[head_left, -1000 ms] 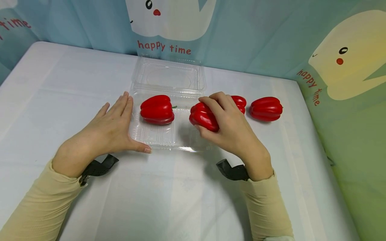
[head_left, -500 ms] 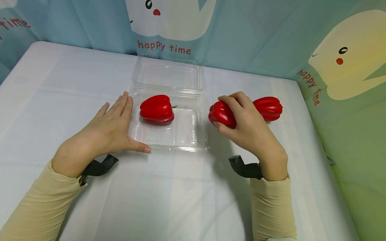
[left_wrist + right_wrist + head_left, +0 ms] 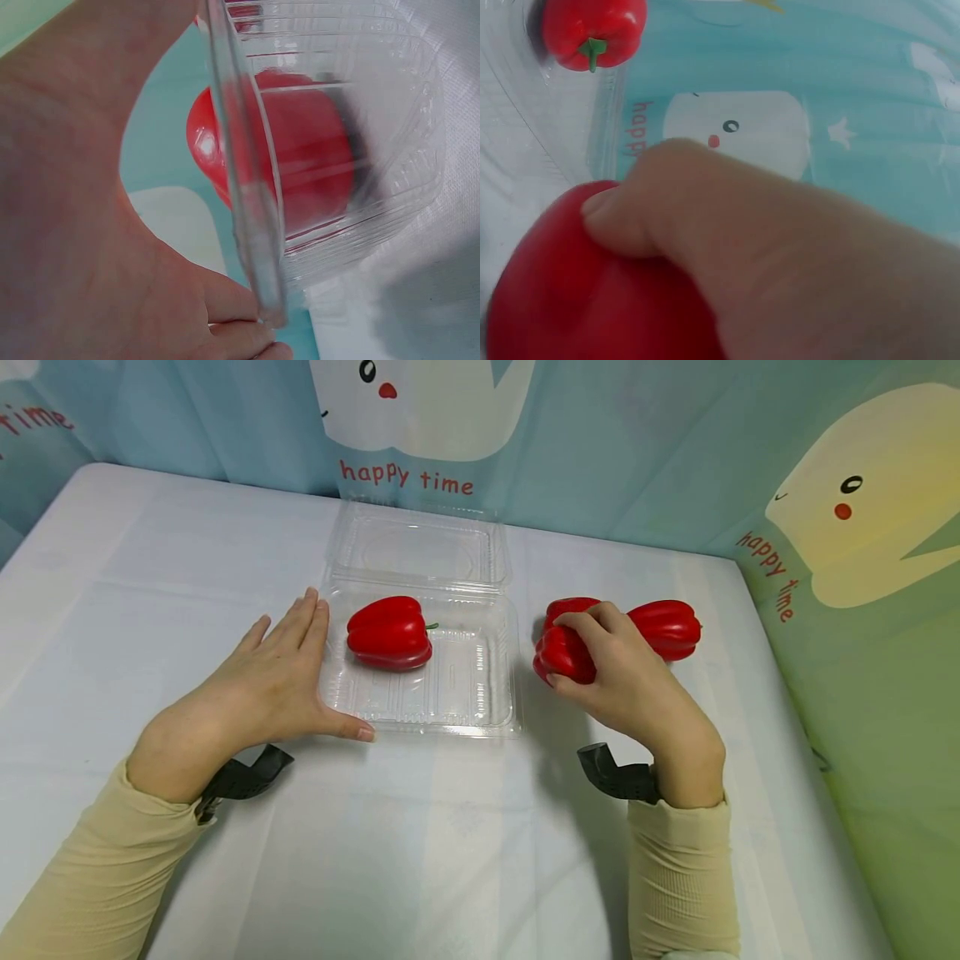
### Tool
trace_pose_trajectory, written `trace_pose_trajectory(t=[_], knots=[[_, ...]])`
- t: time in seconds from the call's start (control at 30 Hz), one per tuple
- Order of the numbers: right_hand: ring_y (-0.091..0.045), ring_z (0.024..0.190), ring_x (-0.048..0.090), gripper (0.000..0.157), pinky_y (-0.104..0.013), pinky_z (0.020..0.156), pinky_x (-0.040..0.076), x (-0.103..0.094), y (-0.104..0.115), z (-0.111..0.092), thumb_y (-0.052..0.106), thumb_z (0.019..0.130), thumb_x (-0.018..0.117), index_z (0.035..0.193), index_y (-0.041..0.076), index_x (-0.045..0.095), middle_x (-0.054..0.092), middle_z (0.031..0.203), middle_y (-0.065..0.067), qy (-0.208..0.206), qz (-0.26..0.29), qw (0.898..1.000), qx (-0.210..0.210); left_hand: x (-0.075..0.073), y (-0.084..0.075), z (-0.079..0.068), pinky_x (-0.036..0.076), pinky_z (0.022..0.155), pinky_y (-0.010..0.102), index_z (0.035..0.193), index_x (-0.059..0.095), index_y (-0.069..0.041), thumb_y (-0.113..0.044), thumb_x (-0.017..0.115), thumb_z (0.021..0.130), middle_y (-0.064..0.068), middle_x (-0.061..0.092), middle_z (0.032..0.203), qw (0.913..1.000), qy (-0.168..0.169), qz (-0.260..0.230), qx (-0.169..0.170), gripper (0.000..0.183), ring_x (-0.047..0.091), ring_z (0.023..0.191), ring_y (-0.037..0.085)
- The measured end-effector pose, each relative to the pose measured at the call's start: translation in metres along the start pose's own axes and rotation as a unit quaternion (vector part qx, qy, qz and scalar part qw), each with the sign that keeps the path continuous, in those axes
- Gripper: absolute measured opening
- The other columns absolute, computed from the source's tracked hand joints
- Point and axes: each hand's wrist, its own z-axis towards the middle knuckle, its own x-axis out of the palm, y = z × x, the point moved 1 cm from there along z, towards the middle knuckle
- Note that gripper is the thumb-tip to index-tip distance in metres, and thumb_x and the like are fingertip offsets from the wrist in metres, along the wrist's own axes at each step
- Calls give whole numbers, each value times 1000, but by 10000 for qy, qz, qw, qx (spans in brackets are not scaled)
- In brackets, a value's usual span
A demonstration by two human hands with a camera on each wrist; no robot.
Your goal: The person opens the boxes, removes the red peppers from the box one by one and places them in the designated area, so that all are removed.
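White cloth [image 3: 465, 827] separates the clear box [image 3: 457, 685] from the pepper [image 3: 564, 653] (glossy, red, lobed) to its right, clamped in the right hand [image 3: 630, 672]; the left hand [image 3: 262, 681], thumb spread, touches the opposite edge.

Watching remotely, I have my left hand [image 3: 258, 685] back upward, fingers [image 3: 296, 625] straight and pointing forward, thumb [image 3: 347, 725] spread wide inward. My left forearm [image 3: 112, 860] slants in from the near left corner. My right forearm [image 3: 682, 877] reaches almost straight forward; my right hand [image 3: 630, 668] angles inward, gripping.
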Motion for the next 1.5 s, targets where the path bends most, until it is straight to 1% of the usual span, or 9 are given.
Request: trace_pose_trajectory(t=[0.27,0.47,0.73,0.83,0.97,1.23,1.4,1.5], knots=[[-31,123,45,52,-54,94,54,3,-4,3,20,86,71,133,7,53,47,131,-15,449,-205,9987,108,0,0,0,7,120,67,155,2,8,-84,71,58,26,-1,165,10000,-53,14,23,150,4,153,42],[-36,121,45,48,-54,97,49,6,-5,4,18,87,70,130,7,53,49,129,-17,858,-277,9958,130,0,0,-1,7,119,67,155,2,8,-85,70,59,26,-1,165,10000,-71,29,43,150,4,153,42],[-34,115,48,45,-49,93,51,11,-5,5,16,86,71,127,6,56,51,123,-17,1060,-346,9938,56,0,0,-1,7,120,67,155,1,8,-84,71,60,26,-2,165,10000,-37,6,37,150,4,153,42],[-33,112,50,47,-48,91,52,14,-5,6,16,85,71,128,5,55,52,122,-17,1119,-393,9929,31,0,0,-1,6,120,67,155,1,8,-84,71,59,26,-2,165,10000,-25,2,29,150,4,153,42],[-34,111,52,52,-48,92,52,16,-4,7,18,84,74,131,4,55,52,121,-17,1220,-521,9911,71,-1,0,-1,6,120,67,155,0,7,-85,70,59,26,-2,165,10000,-10,0,21,150,3,154,42],[-36,113,52,52,-49,95,51,19,-4,8,18,84,76,130,4,55,53,122,-18,1326,-499,9898,155,-1,0,-1,6,120,67,155,0,8,-84,70,59,26,-2,165,10000,17,11,22,150,3,154,42],[-35,119,48,61,-50,95,52,17,-4,5,23,84,75,138,8,51,50,128,-17,1541,-444,9864,360,-1,0,-1,6,120,67,155,0,8,-85,70,59,26,-2,165,10000,17,1,26,150,3,154,42],[-34,120,46,65,-49,93,53,16,-5,4,26,83,75,141,11,48,49,129,-16,1650,-450,9842,456,-1,0,-1,6,120,67,155,1,7,-85,70,59,26,-2,165,10000,14,-8,19,150,3,154,42]])
